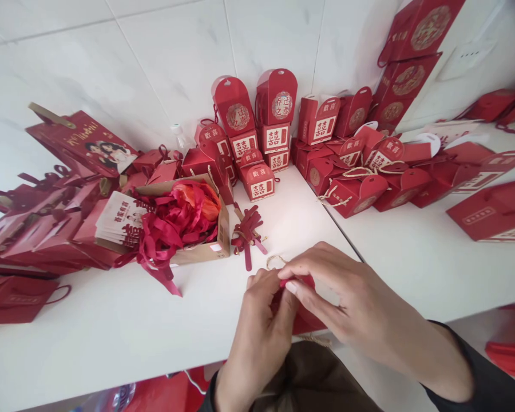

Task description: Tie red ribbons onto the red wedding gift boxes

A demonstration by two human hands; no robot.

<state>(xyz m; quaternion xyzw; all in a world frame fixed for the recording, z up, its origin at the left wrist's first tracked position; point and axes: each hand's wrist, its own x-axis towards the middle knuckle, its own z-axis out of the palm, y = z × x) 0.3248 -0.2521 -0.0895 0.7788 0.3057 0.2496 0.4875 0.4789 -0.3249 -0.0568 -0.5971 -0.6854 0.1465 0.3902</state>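
Tabletop (197,337) in white, seen from the head of the person working at it. At its near edge, in front of the body, is a small red box (308,320), mostly covered by the hands; whether it rests on the surface or is held just above it, I cannot tell. The left hand (264,306) curls against the box's left side, its thumb and fingers closed near the top. The right hand (347,286) arches over from the other side, thumb and forefinger pinching a bright red bit (288,282) there, too hidden to name as ribbon or flap. A gold cord loop (276,260) shows just beyond the knuckles.

The step in hand looks like fine fingertip work on the box's top. The next move seems to call for a steady left hold and a light, exact pinch from the right, without creasing the card.

Beyond, dark red strips (249,228) lie in a heap beside a cardboard carton (225,233) overflowing with red ribbon (171,223); decorated red boxes (363,193) crowd the back and right.
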